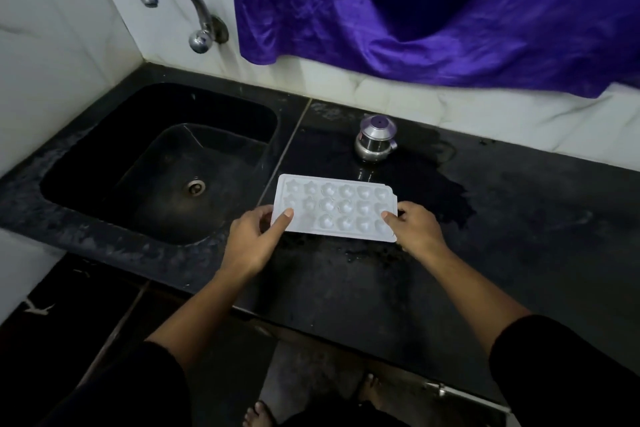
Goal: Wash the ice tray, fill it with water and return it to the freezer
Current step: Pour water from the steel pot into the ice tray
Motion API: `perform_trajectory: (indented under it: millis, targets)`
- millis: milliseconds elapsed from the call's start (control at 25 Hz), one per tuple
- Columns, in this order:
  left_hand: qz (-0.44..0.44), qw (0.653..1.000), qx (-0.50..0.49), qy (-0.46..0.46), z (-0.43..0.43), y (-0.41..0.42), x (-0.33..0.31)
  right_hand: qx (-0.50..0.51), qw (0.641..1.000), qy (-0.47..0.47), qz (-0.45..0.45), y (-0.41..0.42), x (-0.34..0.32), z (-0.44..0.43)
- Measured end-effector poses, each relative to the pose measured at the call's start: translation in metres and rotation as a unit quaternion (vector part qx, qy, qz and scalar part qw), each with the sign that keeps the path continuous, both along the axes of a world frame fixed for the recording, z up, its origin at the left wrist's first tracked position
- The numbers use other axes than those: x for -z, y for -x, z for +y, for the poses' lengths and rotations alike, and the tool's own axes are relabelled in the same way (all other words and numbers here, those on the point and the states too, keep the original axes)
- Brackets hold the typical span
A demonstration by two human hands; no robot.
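- The tray (334, 206) is white plastic with rows of small moulded cells. It sits low over the counter (519, 236), just right of the sink (114, 135). I cannot tell whether it rests on the counter or is just lifted off it.
- It looks thin and light, probably a little flexible, and slippery when wet. Once filled it would likely sag or spill if held by one end.
- The left hand (251, 239) pinches the left end, with the thumb flat on top and the other fingers mostly hidden beyond the edge.
- The right hand (417, 230) pinches the right end in the same way, thumb on top and fingers curled under the rim.
- Holding both short ends by the flat rim seems the best grip, since it keeps the tray level.
- I cannot tell whether the cells hold water.
- A wet patch (440, 194) darkens the counter right of and beyond the tray.
- A steel pot (375, 144) with a lid stands just beyond the tray, apart from it.
- The tap (180, 7) is on the far wall above the sink, and no water is running.
- A purple cloth (433, 10) hangs far right, well apart from the tray.
- Nothing lies between the tray and the sink.
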State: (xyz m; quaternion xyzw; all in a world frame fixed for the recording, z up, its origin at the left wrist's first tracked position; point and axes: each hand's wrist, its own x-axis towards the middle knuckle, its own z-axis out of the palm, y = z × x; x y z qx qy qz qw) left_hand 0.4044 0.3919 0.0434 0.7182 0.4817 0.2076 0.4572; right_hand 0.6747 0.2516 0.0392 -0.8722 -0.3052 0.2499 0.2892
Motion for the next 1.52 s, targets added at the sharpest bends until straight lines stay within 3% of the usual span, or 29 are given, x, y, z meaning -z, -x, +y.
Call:
perform_trajectory:
  millis: [160, 360, 480, 560, 640, 960, 1200, 1360, 1520]
  targets:
    - [0.116, 0.987, 0.005, -0.114, -0.01, -0.028, 0.042, -0.052, 0.998, 0.039, -0.027, -0.039, 0.015, -0.004]
    - [0.124, 0.976, -0.056, -0.171, -0.038, -0.04, 0.063, -0.115, 0.985, 0.111, -0.06, -0.073, 0.018, -0.001]
    - [0.152, 0.966, -0.062, -0.2, -0.043, -0.044, 0.066, -0.046, 0.996, -0.052, 0.058, -0.089, 0.005, 0.025]
    - [0.171, 0.96, -0.059, -0.215, -0.045, -0.046, 0.065, 0.004, 0.973, -0.157, 0.169, -0.096, -0.01, 0.048]
    - [0.187, 0.955, -0.056, -0.225, -0.045, -0.048, 0.066, 0.032, 0.955, -0.208, 0.208, -0.102, -0.017, 0.07]
    - [0.22, 0.947, -0.055, -0.228, -0.042, -0.048, 0.072, 0.03, 0.951, -0.209, 0.226, -0.114, 0.006, 0.107]
    - [0.22, 0.947, -0.057, -0.228, -0.041, -0.05, 0.073, 0.043, 0.884, -0.27, 0.379, -0.121, 0.004, 0.099]
    - [0.218, 0.947, -0.069, -0.225, -0.041, -0.051, 0.074, 0.057, 0.852, -0.324, 0.407, -0.127, -0.011, 0.071]
    - [0.218, 0.946, -0.086, -0.224, -0.041, -0.052, 0.075, 0.068, 0.845, -0.36, 0.39, -0.13, -0.035, 0.037]
